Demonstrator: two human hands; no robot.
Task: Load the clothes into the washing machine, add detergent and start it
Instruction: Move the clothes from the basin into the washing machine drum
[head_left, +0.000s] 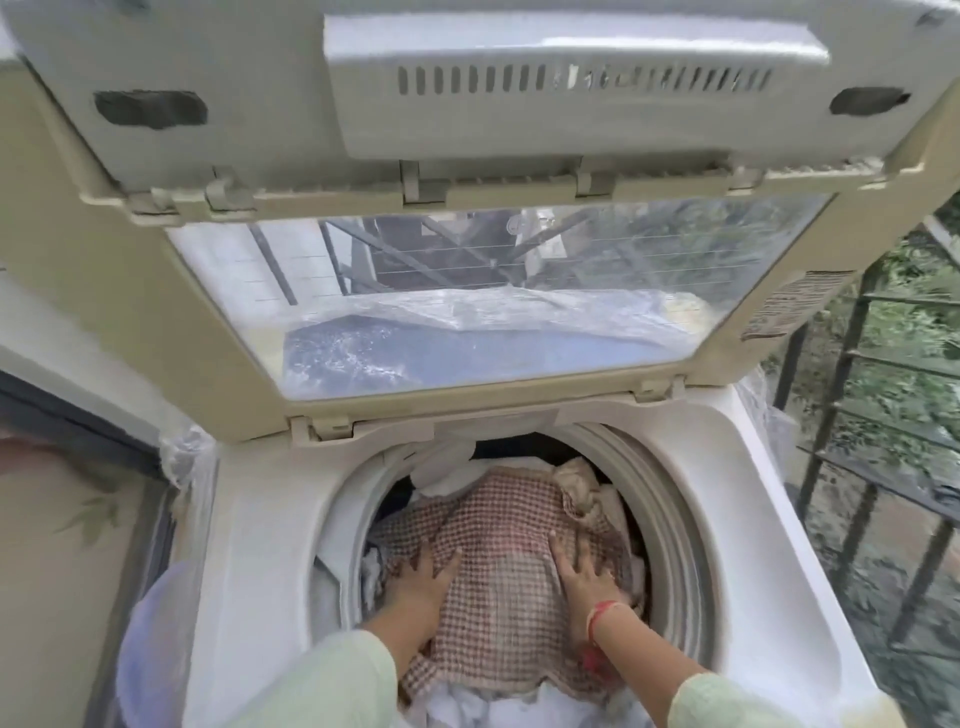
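My left grip (421, 577) at seven o'clock and right grip (584, 574) at five press the red-checked woven cloth (498, 540), fingers flat, grasping nothing.

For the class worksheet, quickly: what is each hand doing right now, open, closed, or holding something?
Left hand: open, fingers spread, pressing on the checked cloth.
Right hand: open, pressing on the same cloth.

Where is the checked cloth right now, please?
In the head view, the checked cloth lies atop the clothes in the washing machine drum, lower centre, under the left hand and right hand.
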